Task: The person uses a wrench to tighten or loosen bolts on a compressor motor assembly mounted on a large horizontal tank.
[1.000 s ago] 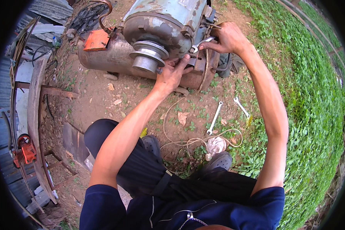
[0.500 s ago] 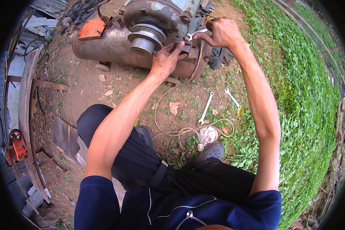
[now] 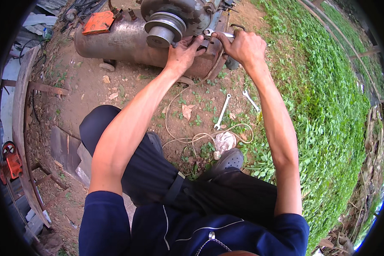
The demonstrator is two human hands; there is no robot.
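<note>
The right hand (image 3: pixel 244 46) grips the wrench (image 3: pixel 221 33), which points left toward the left hand (image 3: pixel 182 56) near the tank's (image 3: pixel 121 42) right end; I can't tell what the left holds

Navy shirt (image 3: pixel 158 241) — pale-piped, black trousers (image 3: pixel 209 194), clogs (image 3: pixel 231 158)

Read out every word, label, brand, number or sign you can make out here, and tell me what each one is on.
No text can be read in this view.
Orange plate on the tank: dark marks, too blurred to tell whether they are writing.
Wrench in the right hand: too small to read any marking.
Longer loose wrench and shorter loose wrench on the ground: also too small.
</note>
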